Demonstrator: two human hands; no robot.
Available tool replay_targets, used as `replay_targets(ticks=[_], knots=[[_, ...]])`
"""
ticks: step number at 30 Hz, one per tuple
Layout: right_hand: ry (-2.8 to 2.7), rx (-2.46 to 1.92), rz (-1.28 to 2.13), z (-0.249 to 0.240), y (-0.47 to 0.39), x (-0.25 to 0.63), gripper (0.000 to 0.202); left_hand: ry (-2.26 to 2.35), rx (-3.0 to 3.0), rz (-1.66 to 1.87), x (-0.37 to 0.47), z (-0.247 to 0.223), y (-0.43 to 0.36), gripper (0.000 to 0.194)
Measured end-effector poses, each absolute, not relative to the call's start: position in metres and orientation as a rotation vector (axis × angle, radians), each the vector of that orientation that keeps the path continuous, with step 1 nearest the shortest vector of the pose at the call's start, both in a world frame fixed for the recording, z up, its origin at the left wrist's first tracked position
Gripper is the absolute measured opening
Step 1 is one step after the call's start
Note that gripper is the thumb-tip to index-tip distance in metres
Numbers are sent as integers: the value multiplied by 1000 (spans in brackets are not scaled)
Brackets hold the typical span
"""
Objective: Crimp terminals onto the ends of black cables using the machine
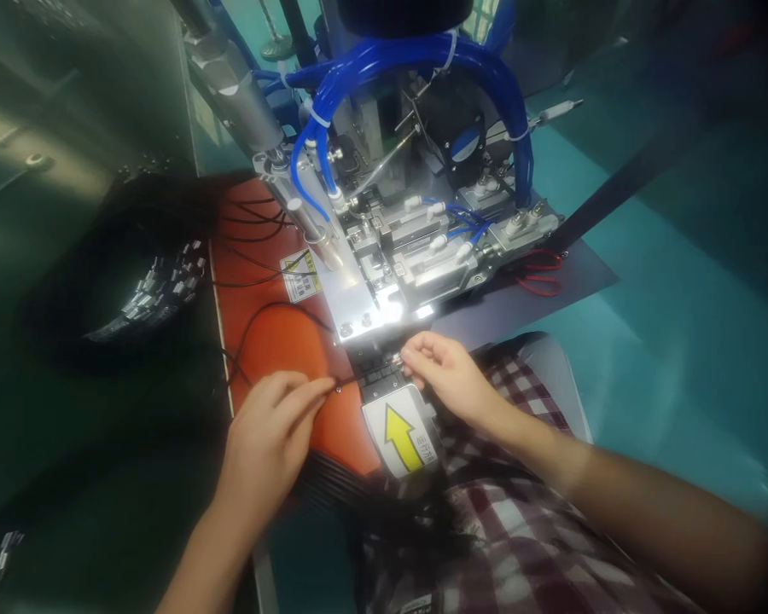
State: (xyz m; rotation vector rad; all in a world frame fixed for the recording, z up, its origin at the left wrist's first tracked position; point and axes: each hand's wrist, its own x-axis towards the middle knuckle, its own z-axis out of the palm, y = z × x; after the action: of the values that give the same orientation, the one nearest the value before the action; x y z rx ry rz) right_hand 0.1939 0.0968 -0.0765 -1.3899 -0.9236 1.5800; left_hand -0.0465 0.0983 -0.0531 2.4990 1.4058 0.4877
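Centrally, a thin black cable [358,378] ran between the two hands, in front of the lit edge of the metal fixture [352,298] and just beyond the yellow arrow label [398,431]. The left hand [265,435], above the orange plate [282,337], pinched the cable between thumb and forefinger; the right hand [448,375] had its fingertips drawn together at the small metallic end [396,359], though the fingers partly hid the exact contact. Judged by its slender form and loose curves, the cable was light and pliant, liable to bend or spring aside if pushed from far back; its jacket looked smooth, and perhaps slightly slippery. The end piece, by contrast, was probably stiff but small, with fine edges or contacts that hard squeezing might have deformed. The sounder hold was therefore a light pinch on the sides of the end piece, leaving its front face uncovered, with a second pinch on the jacket a short way behind to keep the span straight without strain at the joint. At left lay a coil of dark cables [57,328] with many shiny ends [166,286], whose loose strands could have snagged a careless pull.
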Motion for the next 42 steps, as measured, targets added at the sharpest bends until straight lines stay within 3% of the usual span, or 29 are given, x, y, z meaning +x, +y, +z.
replay_targets(ticks=[5,19,26,33,42], knots=[[-915,-1369,1588,-78,97,194,18,1416,2431,548,-60,-50,99,6],[-922,-1389,1535,-84,90,200,26,1344,2673,529,-67,-56,82,24],[-912,-1381,1535,-79,95,194,20,1415,2632,579,-69,-61,81,24],[-733,-1378,1750,-76,99,197,23,1441,2622,569,-73,-64,80,23],[-891,-1439,1594,-79,97,193,26,1440,2614,626,-68,-60,80,22]])
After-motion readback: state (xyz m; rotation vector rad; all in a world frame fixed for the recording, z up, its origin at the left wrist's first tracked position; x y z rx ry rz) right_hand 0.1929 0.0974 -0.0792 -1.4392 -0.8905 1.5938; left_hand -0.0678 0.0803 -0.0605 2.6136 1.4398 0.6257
